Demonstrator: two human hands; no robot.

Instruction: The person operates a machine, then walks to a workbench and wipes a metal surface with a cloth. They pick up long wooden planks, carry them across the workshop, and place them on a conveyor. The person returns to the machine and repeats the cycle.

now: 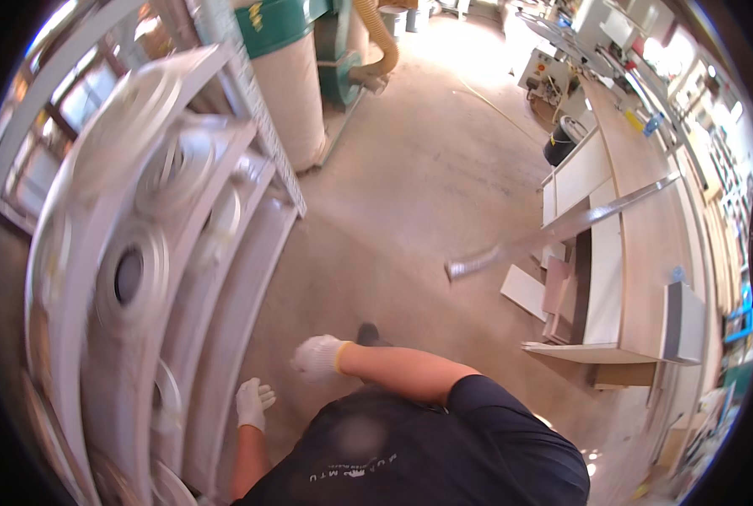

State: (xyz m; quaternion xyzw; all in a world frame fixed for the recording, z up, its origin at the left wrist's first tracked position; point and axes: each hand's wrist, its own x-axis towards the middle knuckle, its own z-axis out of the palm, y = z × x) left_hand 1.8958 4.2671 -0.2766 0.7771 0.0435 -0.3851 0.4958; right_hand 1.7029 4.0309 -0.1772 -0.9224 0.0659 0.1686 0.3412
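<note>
My left hand (254, 402), in a white knit glove, is raised beside the shelving rack on the left. Its fingers are apart and nothing is in it. My right hand (319, 355), gloved the same way, hangs in front of my body over the floor. It looks curled and slightly blurred, with nothing visible in it. Closest to my left hand is the metal rack (240, 325), with sloping shelves. Pale coiled rolls (132, 274) of strip material sit on those shelves. No contact shows between either hand and the rack.
A long wooden workbench (646, 211) runs along the right, with a metal bar (562, 226) jutting out over the floor. White boards (524, 293) lean below it. A black bucket (564, 141) stands farther on. A green dust collector (284, 34) with a pale bag stands ahead left.
</note>
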